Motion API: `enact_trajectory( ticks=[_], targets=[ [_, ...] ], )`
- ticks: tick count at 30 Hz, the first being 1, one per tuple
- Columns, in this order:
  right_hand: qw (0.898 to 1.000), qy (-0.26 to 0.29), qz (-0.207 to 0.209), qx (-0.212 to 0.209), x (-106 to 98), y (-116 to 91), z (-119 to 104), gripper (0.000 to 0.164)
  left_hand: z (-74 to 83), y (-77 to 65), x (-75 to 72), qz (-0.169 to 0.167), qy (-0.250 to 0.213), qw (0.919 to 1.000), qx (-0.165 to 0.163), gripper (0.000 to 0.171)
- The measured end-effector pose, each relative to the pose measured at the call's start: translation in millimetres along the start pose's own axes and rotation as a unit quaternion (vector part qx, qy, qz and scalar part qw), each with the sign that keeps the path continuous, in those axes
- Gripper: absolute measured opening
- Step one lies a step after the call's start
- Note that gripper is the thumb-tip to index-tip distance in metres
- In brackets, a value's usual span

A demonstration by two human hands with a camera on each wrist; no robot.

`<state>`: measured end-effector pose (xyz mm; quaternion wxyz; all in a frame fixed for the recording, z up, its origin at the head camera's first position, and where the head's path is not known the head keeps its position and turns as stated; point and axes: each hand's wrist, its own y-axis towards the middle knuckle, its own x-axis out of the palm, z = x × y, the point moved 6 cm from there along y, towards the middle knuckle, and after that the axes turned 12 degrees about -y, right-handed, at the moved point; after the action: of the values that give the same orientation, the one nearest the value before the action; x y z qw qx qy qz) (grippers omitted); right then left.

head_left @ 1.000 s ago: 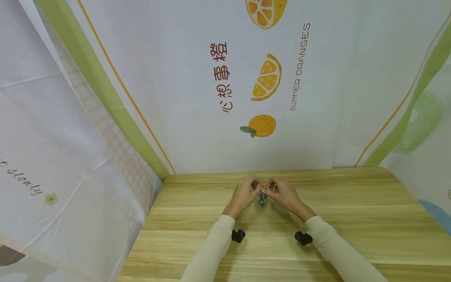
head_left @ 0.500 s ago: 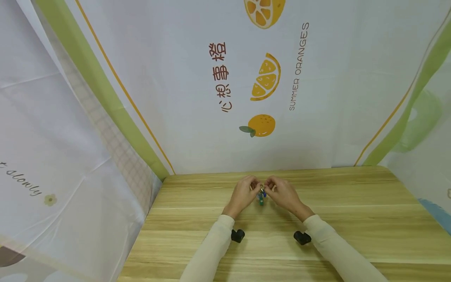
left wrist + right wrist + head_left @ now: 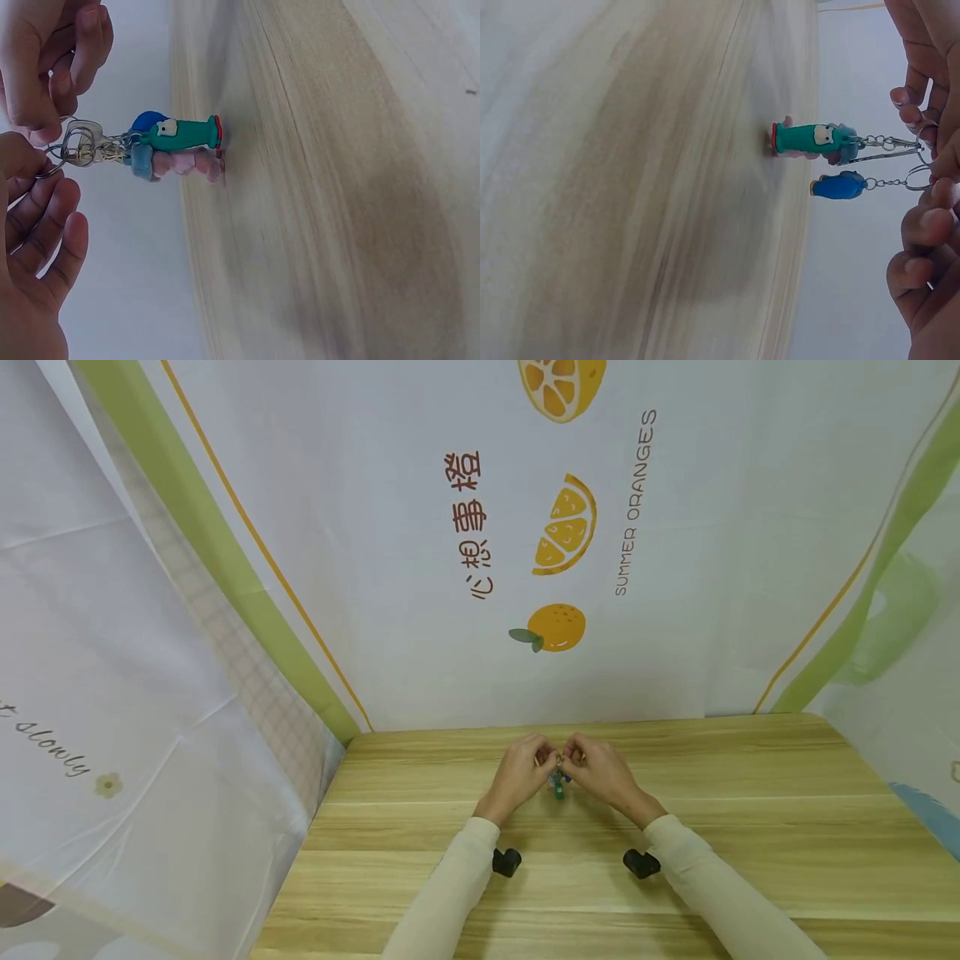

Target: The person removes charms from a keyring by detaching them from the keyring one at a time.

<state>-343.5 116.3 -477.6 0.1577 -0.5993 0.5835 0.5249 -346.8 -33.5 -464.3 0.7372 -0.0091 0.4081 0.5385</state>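
Near the back of the table, both hands meet around a bunch of keychains with small figure charms. My left hand [image 3: 517,772] pinches a metal split ring [image 3: 52,166] between thumb and finger. Opposite it, my right hand [image 3: 602,768] pinches the ring of the blue charm [image 3: 838,185]. A green charm [image 3: 180,135] with a white animal face and red base hangs on a short chain. Beside it hangs a pink figure [image 3: 187,160] with a grey-blue top. The charms dangle low over the wood; whether they touch it I cannot tell. Fingertips partly hide the rings.
The wood-grain table [image 3: 420,827] ends at a white cloth backdrop [image 3: 375,568] printed with oranges. More cloth hangs at the left and right. A black wrist-worn device [image 3: 506,862] sits under the left wrist, another black device [image 3: 642,863] under the right.
Both hands stay almost in place, with small finger motions at the rings. The hanging charms shift slightly, and the blue one sits a little lower than half a second ago.
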Motion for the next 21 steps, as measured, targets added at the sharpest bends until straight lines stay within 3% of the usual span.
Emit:
enact_trajectory(
  ticks=[21],
  targets=[
    [0.998, 0.054, -0.024, 0.009, 1.7, -4.1, 0.3, 0.004, -1.7, -3.7, -4.9, 0.009, -0.008, 0.9999, 0.000, 0.010]
  ],
)
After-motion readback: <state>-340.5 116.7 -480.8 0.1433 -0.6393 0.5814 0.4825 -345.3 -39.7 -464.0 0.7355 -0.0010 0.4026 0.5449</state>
